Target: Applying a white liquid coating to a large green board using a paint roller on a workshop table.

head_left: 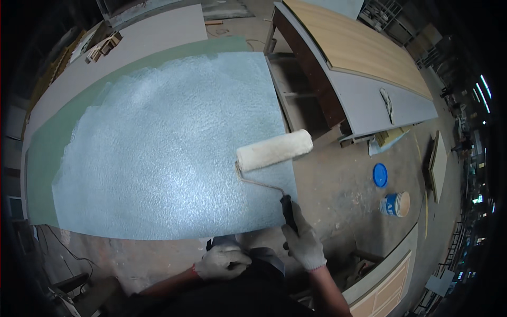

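My right hand (306, 244), in a white knit glove, is wrapped round the black handle of a paint roller (274, 150). The roller's long off-white sleeve is over the right edge of a large board (174, 142), its right end reaching past that edge. Wet, glossy, pale coating covers most of the board, while a green strip along the far and left sides is bare of it. Close to my body, below the board's near edge, my gloved left hand (223, 262) is loosely curled shut, with nothing visible in it.
On the floor to the right stand an open bucket (396, 204) and a blue lid (379, 175). A bench with a wood-grain panel (364, 45) and a cloth (387, 104) stands at the far right. A panelled door (383, 288) lies at the near right; wood blocks (104, 47) sit far left.
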A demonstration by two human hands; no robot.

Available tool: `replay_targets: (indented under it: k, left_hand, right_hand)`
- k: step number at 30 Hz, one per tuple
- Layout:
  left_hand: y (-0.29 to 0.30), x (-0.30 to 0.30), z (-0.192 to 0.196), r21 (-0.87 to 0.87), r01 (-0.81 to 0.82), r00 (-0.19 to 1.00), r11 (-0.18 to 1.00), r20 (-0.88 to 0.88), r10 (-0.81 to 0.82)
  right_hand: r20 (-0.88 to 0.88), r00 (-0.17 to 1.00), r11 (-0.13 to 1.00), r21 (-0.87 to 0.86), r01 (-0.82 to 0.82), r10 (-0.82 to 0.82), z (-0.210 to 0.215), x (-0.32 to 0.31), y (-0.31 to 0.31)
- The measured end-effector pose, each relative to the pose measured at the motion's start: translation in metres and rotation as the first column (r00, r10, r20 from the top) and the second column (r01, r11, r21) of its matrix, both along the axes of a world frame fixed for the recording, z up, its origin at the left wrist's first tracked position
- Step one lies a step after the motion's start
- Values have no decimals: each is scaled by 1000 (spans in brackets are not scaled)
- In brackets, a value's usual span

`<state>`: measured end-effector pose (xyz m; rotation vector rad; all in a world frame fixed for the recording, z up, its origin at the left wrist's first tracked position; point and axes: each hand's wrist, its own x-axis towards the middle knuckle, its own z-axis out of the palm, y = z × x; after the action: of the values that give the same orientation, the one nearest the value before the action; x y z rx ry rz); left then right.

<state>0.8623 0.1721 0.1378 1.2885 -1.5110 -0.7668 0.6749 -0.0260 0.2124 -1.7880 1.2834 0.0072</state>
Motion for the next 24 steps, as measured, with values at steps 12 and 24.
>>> replay_targets:
  k: [12,24]
  left_hand:
    - [23,-86,-113,756,-69,331,651,-599,729]
    - [-211,-236,-78,675,-675,-549,297,-729,408]
  right_hand:
    - [79,856,860,-48,-509,511,-20,99,-172]
    - [102,641,642,26,-766,761,-6,147,-299]
